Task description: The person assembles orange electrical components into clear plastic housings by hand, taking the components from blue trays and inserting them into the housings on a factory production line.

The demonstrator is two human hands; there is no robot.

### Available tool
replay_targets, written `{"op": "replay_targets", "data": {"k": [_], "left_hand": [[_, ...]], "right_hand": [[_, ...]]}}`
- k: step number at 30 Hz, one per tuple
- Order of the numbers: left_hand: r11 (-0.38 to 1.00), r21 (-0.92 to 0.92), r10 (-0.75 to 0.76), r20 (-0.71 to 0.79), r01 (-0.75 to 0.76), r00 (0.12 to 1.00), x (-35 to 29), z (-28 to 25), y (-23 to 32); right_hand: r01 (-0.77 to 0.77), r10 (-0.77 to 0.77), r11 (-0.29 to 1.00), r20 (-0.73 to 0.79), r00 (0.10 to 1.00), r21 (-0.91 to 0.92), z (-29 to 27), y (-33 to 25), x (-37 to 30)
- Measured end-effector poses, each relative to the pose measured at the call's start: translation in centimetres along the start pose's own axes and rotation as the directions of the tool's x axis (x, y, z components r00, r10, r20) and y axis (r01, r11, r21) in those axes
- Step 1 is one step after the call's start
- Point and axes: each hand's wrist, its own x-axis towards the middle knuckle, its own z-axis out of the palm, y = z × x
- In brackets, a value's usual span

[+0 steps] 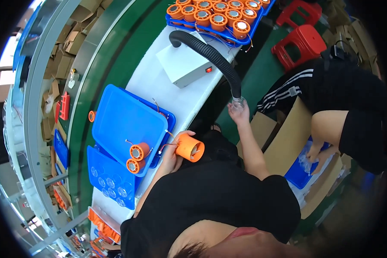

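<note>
My left hand [171, 158] grips an orange cylindrical housing [187, 148] on its side, its open end turned right and something pale inside it. Thin wires with small white plugs trail from its left end. Out to the right, my right hand [239, 115] has its fingers around a small clear plastic cup [238, 103] at the mouth of a black ribbed hose [217, 58]. Whether the cup touches the hose I cannot tell. The hose curves out from a white box [185, 64] with a lit red switch. Two orange housings [138, 152] stand on a blue tray [127, 116] left of my left hand.
Clear round cups [111, 182] lie on a lower blue tray [96, 161]. A far blue tray [249, 41] holds several orange housings. A green conveyor [84, 142] runs along the left. Red stools [301, 45] stand far right. Beside me, another person's hands [318, 155] reach into a cardboard box [288, 129].
</note>
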Motion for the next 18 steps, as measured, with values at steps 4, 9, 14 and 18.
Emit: {"op": "replay_targets", "data": {"k": [4, 9, 14, 18], "left_hand": [[0.992, -0.124, -0.015, 0.034, 0.019, 0.999, 0.8, 0.1, -0.8], [0.981, -0.166, -0.095, 0.041, 0.101, 0.995, 2.4, 0.8, -1.9], [0.936, -0.187, -0.312, -0.052, 0.298, 0.949, 7.3, 1.3, -5.0], [0.703, -0.407, -0.533, 0.242, 0.584, 0.811, 12.5, 1.3, -8.8]], "right_hand": [[-0.079, 0.07, 0.996, 0.17, 0.983, 0.05, -0.1, -0.5, 3.0], [0.025, -0.006, 0.987, 0.121, 0.993, -0.157, 2.7, -1.1, 2.1], [0.274, -0.272, 0.843, 0.072, 0.96, -0.462, 1.5, -3.3, 1.0], [0.344, -0.644, 0.073, 0.22, 0.733, -0.936, 0.7, -4.8, -1.3]]}}
